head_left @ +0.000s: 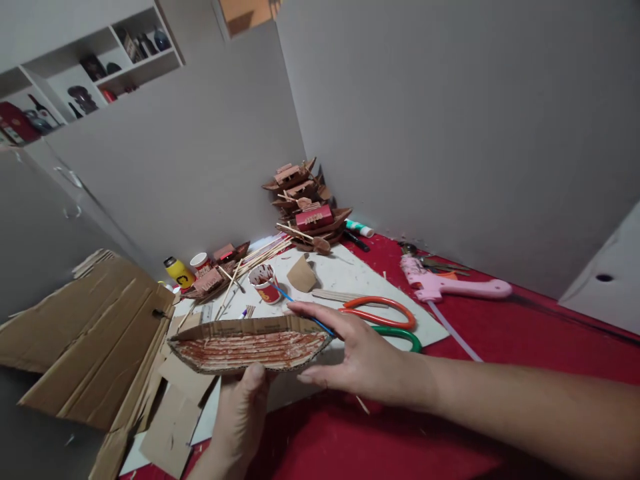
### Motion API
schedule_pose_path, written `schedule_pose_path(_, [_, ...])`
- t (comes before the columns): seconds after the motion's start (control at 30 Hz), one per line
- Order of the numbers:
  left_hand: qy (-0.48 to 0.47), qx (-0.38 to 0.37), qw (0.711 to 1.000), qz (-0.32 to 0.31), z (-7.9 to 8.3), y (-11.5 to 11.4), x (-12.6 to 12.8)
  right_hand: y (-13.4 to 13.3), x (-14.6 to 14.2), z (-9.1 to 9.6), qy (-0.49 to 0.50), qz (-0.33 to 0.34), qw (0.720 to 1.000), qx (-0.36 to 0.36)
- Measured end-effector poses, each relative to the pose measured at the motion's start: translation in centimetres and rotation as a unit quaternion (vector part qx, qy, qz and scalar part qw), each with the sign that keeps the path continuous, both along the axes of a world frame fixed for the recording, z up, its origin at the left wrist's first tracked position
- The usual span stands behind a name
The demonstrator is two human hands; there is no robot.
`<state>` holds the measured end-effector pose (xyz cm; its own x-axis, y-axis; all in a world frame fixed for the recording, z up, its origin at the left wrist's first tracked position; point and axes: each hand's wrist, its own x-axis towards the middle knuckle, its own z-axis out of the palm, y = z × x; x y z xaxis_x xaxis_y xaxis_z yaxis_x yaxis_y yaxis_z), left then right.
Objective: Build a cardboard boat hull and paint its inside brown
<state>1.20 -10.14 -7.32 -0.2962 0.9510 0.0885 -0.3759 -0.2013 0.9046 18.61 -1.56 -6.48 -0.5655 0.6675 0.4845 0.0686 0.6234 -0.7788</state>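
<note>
My left hand [245, 407] grips a small cardboard boat hull [250, 350] from below, thumb pressed on its near side. Corrugated strips inside the hull are streaked with reddish-brown colour. At the hull's right end is my right hand [350, 353], thumb and index finger spread around the tip. A thin blue stick [325, 327], like a brush handle, runs under the index finger and appears tucked in this hand; its working end cannot be made out. Just beyond stands a paper cup [265, 285] with brown stains inside. Orange-and-green-handled scissors [395, 313] lie behind my right hand.
Brown model boats [315, 220] are stacked in the corner, another boat [213, 280] sits left. A pink glue gun [450, 287] lies right on red cloth. Cardboard sheets [95, 340] lean at left; a yellow bottle [179, 272] and thin sticks [265, 253] are behind.
</note>
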Motion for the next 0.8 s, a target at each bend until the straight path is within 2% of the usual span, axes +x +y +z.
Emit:
schedule_pose_path(0.1, [0.008,0.002,1.000,-0.015,0.2,0.1,0.2,0.3,0.1,0.4,-0.010,0.004,1.000,-0.003])
schedule_pose_path(0.2, [0.049,-0.012,0.999,-0.002,0.2,-0.1,0.3,0.5,0.2,0.5,-0.033,0.013,0.999,0.007])
schedule_pose_path(0.37, [0.076,-0.026,0.997,0.023,-1.3,-0.1,0.1,0.2,-0.2,-0.3,-0.105,0.001,0.994,0.009])
schedule_pose_path(0.5, [0.057,-0.028,0.998,0.008,-1.8,-0.1,0.0,0.0,-0.4,-0.6,-0.114,-0.003,0.993,0.012])
schedule_pose_path(0.63, [0.034,-0.020,0.997,-0.063,-1.5,0.1,0.1,0.4,-0.4,-0.4,-0.092,-0.019,0.995,0.033])
schedule_pose_path(0.73, [0.049,-0.060,0.985,-0.153,-1.9,0.6,0.1,1.1,0.1,-0.1,-0.036,-0.049,0.998,0.031])
schedule_pose_path(0.8, [0.057,-0.099,0.976,-0.186,-2.1,0.8,0.1,1.6,0.7,0.4,0.021,-0.091,0.996,0.006])
